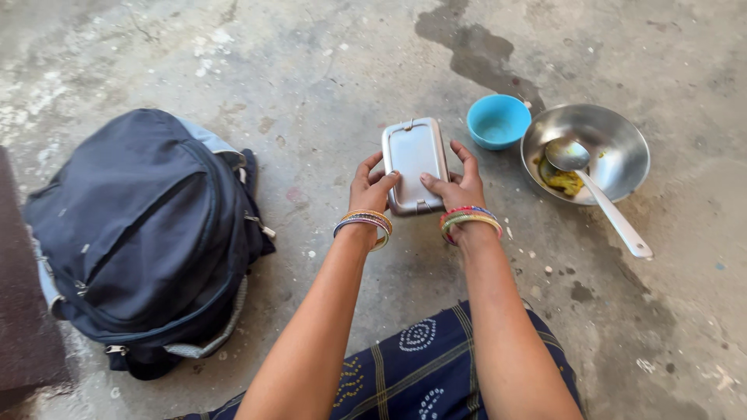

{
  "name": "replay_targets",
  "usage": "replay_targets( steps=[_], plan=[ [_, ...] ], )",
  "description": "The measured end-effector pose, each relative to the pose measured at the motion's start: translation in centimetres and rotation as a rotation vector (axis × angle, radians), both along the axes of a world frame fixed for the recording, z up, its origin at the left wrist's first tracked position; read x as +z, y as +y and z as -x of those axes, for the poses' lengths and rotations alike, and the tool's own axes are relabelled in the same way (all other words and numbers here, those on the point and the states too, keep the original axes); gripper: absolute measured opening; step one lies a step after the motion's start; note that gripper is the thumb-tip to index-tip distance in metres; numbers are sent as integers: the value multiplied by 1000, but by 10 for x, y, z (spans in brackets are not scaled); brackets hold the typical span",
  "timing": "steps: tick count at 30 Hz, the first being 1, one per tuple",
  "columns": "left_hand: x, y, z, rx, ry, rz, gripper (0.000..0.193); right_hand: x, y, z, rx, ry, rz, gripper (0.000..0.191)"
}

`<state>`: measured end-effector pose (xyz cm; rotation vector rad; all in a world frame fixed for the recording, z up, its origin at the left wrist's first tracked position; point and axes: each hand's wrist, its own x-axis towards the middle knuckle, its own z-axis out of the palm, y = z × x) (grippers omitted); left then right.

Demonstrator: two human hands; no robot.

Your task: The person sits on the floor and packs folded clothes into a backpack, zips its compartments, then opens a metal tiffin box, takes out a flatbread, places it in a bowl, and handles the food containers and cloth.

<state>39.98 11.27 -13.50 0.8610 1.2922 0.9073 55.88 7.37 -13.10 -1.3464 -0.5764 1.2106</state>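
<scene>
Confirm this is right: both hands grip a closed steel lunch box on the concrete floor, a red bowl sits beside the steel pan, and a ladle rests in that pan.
One detail is wrong: the bowl is blue, not red, as the head view shows. The rest stands: the left hand and right hand grip the closed steel lunch box on the concrete floor, and the ladle rests in the steel pan beside the bowl.

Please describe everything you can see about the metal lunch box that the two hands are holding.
The lunch box is a rectangular tin with rounded corners, of dull silver metal. Its lid is closed, with a small clasp at the far end and another at the near end. It lies flat on the concrete floor. The left hand and right hand grip its near sides, thumbs resting on the lid.
</scene>
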Motion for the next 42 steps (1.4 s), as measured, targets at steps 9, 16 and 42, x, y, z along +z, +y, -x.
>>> replay_targets(
  steps=[9, 16, 42],
  plan=[
    [7, -2, 2, 108, -203, -29, 64, 9, -3, 12, 194, -118, 49, 90],
    [21, -12, -10, -46, -110, -122, 56, 20, -4, 12, 18, -35, 44, 63],
    [40, -26, -20, -68, 552, -269, 56, 2, -1, 8, -29, 99, -46, 32]
  ],
)
